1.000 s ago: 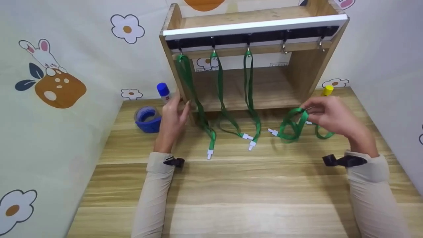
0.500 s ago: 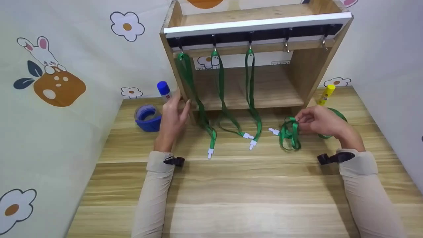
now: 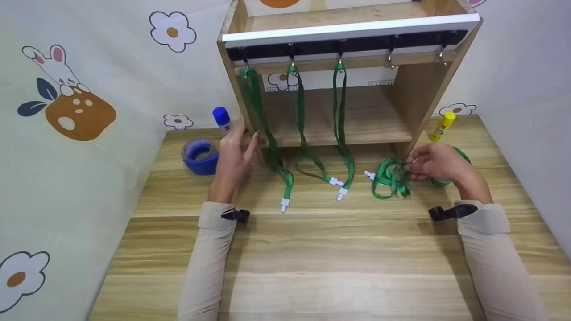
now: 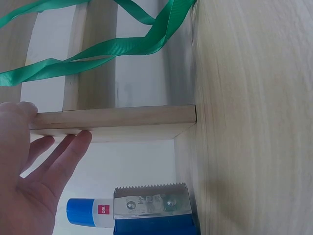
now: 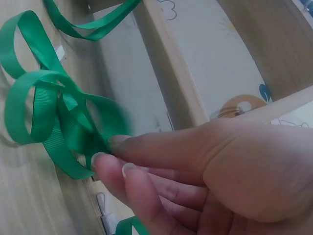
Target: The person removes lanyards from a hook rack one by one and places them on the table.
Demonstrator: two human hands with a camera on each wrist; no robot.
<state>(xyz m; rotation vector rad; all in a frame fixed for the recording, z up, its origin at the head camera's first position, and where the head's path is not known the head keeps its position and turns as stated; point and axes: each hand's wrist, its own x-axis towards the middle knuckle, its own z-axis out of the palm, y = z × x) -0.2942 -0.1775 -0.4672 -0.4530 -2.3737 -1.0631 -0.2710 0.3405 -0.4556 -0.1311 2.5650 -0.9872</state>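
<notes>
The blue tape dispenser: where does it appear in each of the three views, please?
Head: blue tape dispenser stands on the table, left of the left hand.
Left wrist: bottom edge, with its metal toothed blade.
Right wrist: not in it.
Shared landmark: the blue-capped glue stick beside it.

Left hand (image 3: 232, 158) flat, fingers straight; right hand (image 3: 435, 167) low, fingertips (image 5: 105, 159) pinched together.

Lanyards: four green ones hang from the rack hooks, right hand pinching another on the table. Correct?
Not quite. Three green lanyards hang from the rack hooks, not four; the head view shows the two rightmost hooks bare. The right hand does pinch a bunched lanyard on the table.
</notes>
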